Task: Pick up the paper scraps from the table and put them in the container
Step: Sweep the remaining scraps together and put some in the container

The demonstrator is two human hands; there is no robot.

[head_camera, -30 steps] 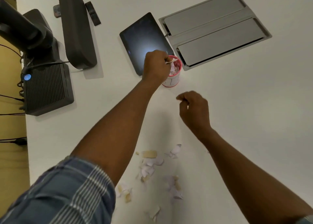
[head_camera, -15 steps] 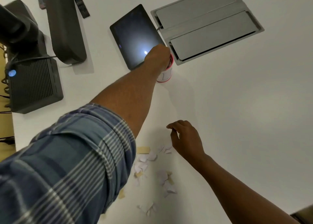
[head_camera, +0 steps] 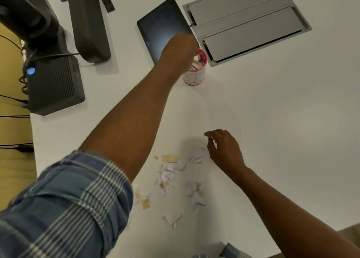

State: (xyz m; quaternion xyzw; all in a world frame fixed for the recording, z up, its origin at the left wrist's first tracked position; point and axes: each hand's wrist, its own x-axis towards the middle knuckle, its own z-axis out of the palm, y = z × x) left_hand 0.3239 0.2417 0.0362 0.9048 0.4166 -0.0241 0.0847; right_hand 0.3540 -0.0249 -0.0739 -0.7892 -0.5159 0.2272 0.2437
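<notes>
- Two bare hands over a smooth white table [head_camera: 272,121], from where I watch remotely: left hand [head_camera: 180,49] sits atop the container [head_camera: 194,76], blurred; I can't tell whether its fingers pinch anything or hang loose.
- Right hand [head_camera: 224,148] hovers just beside the paper scraps [head_camera: 171,172], fingers loosely curled, thumb and forefinger slightly apart, holding nothing I can see.
- Container: small round cup, white wall w/ red rim and base, scraps already inside; stands near table's far middle, between a dark glossy tablet [head_camera: 161,25] and a grey metal hatch [head_camera: 247,21].
- Scraps: torn, irregular bits, white, pale lilac and tan, scattered flat on the near part of the table, well apart from the cup.
- Plaid sleeve [head_camera: 64,205] hides the scraps' left edge; dark ribbed box [head_camera: 52,82] w/ blue light at left.
</notes>
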